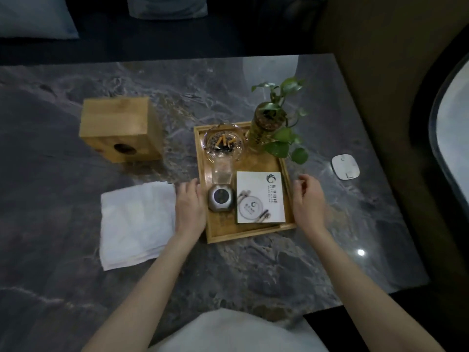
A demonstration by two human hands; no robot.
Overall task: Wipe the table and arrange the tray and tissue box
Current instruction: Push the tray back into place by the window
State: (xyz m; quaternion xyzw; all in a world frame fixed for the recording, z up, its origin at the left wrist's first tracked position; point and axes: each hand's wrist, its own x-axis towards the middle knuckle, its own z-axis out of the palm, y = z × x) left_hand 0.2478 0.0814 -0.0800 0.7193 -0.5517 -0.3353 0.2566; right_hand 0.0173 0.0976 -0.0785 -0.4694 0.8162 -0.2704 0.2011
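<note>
Rectangular wooden tray [247,233] rests on grey marble table [76,97]. Left hand [189,207] touches its left rim, fingers loose; right hand [308,199], fingers curled, sits beside its right rim.

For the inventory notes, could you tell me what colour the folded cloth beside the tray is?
White; the folded cloth shows clearly in the head view, left of the tray.
</note>
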